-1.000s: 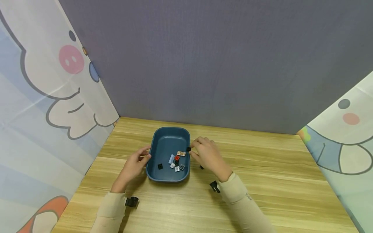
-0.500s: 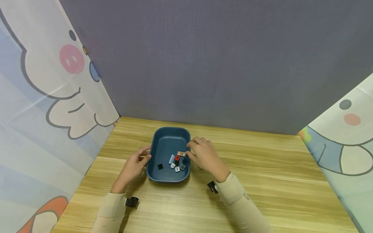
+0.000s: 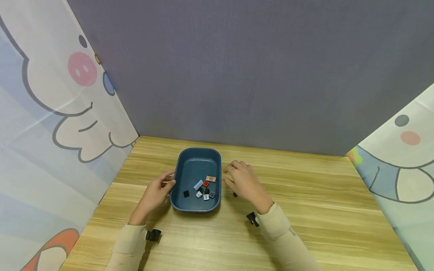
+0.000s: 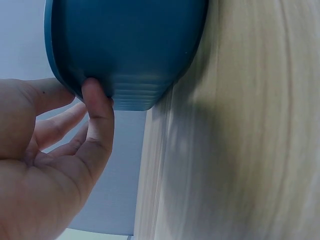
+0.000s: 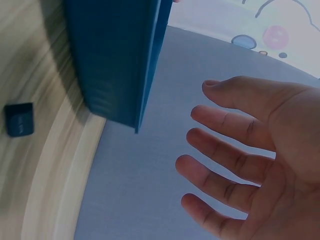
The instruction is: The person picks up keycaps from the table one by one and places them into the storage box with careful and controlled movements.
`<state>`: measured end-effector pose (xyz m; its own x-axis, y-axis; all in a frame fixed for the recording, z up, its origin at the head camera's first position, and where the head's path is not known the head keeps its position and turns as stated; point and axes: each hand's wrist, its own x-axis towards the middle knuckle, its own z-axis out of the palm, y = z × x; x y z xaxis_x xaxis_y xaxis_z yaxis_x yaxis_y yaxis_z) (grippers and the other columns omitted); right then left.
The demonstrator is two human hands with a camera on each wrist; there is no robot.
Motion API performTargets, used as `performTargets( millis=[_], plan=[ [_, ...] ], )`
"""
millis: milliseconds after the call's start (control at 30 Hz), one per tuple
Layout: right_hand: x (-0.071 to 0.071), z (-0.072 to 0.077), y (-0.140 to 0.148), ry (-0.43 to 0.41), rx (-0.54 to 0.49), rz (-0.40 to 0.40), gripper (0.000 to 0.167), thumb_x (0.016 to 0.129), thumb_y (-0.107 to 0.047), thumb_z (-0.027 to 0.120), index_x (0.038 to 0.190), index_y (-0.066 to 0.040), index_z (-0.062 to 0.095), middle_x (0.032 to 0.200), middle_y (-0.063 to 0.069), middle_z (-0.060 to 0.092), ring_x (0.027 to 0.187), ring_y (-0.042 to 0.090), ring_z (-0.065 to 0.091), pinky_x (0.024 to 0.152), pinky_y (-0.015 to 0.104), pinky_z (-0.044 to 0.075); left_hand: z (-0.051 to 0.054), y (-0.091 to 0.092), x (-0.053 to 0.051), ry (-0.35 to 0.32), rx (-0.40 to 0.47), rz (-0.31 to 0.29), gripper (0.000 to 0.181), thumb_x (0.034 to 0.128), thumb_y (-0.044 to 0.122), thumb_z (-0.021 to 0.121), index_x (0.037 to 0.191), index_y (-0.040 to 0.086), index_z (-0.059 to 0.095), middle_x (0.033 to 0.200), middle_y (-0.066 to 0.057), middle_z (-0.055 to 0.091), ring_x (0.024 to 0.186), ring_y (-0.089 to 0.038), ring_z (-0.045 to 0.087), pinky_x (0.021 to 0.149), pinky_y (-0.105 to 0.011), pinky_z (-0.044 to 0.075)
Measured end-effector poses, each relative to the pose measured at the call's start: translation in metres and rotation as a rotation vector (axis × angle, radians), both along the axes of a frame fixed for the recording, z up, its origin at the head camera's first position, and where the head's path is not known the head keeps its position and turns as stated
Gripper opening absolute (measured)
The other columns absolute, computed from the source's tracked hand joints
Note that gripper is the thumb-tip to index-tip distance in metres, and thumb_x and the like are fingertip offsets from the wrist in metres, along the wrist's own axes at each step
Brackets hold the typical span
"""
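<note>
A dark blue tray (image 3: 195, 165) stands on the table, with several small keycaps gathered in its near half. Among them are a light blue one (image 3: 198, 184), a red one (image 3: 205, 183), a white one (image 3: 199, 194), a black one (image 3: 186, 193) and a tan printed one (image 3: 211, 178). My left hand (image 3: 157, 192) pinches the tray's left rim, thumb against the wall in the left wrist view. Just right of the tray, my right hand (image 3: 245, 183) has its fingers spread and holds nothing. A black keycap (image 5: 20, 120) lies on the table below it, partly hidden in the head view.
The wood-grain table (image 3: 322, 210) extends to the right and toward me. A grey panel (image 3: 237, 75) rises behind it, and printed cartoon cloths hang at both sides. Black clips (image 3: 154, 235) sit at the cuffs.
My right hand carried a black keycap over the tray's right rim, let it go inside, and drew back right. The light blue and white keycaps shifted left. The left hand stayed put.
</note>
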<state>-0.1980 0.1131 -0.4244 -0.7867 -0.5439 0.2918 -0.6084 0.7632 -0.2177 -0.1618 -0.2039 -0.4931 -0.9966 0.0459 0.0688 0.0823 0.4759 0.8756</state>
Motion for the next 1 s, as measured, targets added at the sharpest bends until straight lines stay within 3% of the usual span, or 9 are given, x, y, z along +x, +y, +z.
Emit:
performTargets(
  millis=[433,767,1000],
  plan=[
    [0.007,-0.020,0.023,-0.036,0.018,-0.052,0.018,0.090,-0.022,0.078,0.103,-0.010,0.074,0.109,0.005,0.065,0.098,0.028,0.060,0.079,0.048,0.051,-0.002,-0.001,0.000,0.010,0.004,-0.005,0.041,0.1032,0.011,0.058,0.143,0.005,0.053,0.120,-0.022,0.063,0.098,-0.033,0.067,0.071,-0.031,0.058],
    [0.011,-0.047,0.035,-0.060,0.023,-0.075,0.015,0.088,-0.022,0.080,0.098,-0.011,0.075,0.100,0.004,0.065,0.091,0.028,0.062,0.076,0.052,0.052,-0.001,-0.001,0.000,0.012,-0.013,-0.007,0.041,0.1031,0.010,0.058,0.143,0.004,0.053,0.121,-0.023,0.063,0.097,-0.033,0.067,0.070,-0.030,0.058],
    [0.014,-0.062,0.039,-0.073,0.041,-0.108,0.019,0.086,-0.026,0.081,0.096,-0.012,0.074,0.097,0.004,0.065,0.087,0.027,0.061,0.070,0.047,0.053,-0.001,-0.001,0.000,0.007,-0.017,-0.005,0.041,0.1036,0.013,0.058,0.144,0.004,0.052,0.121,-0.022,0.063,0.095,-0.032,0.067,0.070,-0.032,0.058]
  ],
)
